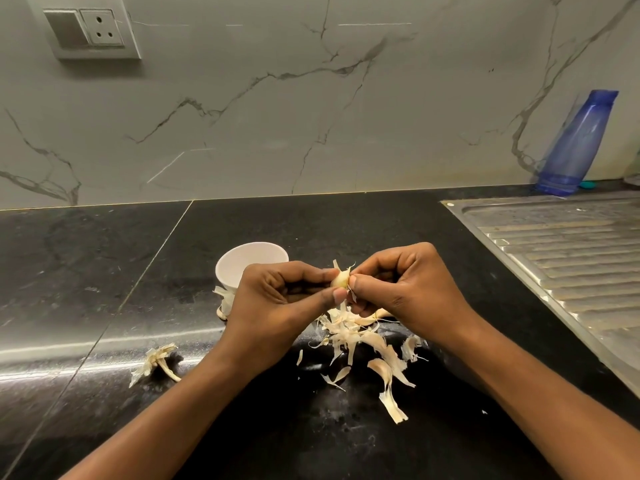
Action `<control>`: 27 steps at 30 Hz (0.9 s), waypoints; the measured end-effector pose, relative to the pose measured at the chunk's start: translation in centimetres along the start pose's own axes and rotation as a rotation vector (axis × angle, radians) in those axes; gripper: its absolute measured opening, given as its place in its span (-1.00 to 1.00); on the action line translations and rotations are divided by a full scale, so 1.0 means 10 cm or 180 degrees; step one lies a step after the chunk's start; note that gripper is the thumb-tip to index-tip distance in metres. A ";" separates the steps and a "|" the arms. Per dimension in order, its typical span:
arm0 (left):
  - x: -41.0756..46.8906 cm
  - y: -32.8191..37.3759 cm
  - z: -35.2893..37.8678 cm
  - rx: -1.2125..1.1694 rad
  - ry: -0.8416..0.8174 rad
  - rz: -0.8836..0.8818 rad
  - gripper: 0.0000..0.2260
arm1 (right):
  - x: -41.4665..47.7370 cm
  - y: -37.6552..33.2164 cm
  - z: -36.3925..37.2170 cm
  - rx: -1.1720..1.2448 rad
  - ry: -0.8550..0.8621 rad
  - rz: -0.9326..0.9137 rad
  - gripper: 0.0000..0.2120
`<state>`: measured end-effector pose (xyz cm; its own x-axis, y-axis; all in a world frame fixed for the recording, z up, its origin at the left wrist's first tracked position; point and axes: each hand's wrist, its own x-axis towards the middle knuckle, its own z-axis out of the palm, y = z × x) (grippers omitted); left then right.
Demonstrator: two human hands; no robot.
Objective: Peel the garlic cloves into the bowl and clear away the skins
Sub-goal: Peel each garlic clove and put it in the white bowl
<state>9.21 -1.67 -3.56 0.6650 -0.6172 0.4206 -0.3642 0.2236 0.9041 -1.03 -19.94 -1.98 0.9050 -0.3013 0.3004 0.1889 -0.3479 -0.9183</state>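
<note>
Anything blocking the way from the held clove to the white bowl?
Nothing visible does. The clove, pinched between left hand and right hand, is right of the open-mouthed bowl; only the left hand overlaps its near rim.

Bare left hand [277, 301], bare right hand [410, 289]

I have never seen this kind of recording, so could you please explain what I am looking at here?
There is no machine: a person works with bare hands, and one wide-angle camera on their head looks down at them. The left hand and right hand together pinch a garlic clove, its skin partly peeled. Behind the left hand stands a white bowl. Loose skins and a bare garlic stalk lie on the black counter. To the right are a steel drainboard and a blue bottle.
</note>
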 end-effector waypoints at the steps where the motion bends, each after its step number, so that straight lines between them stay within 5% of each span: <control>1: 0.00 0.00 0.00 -0.0020 -0.0010 -0.0047 -0.77 | 0.00 0.00 0.00 -0.0005 0.0018 -0.0016 -0.96; 13: 0.01 0.00 0.00 -0.0608 -0.0151 -0.0624 -0.70 | 0.02 -0.01 0.00 0.0028 -0.0017 -0.0010 -0.91; 23: 0.02 0.01 -0.03 -0.0355 0.0104 -0.0407 -0.72 | 0.03 0.00 0.00 0.0040 -0.0071 0.0062 -0.78; 27: 0.02 0.00 -0.03 -0.0422 0.0123 -0.0457 -0.74 | 0.04 0.02 -0.02 -0.0051 -0.0130 0.0017 -0.86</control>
<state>9.49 -1.56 -3.46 0.7294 -0.6210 0.2869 -0.1766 0.2344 0.9560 -0.70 -20.27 -1.99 0.9208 -0.2668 0.2844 0.1782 -0.3606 -0.9155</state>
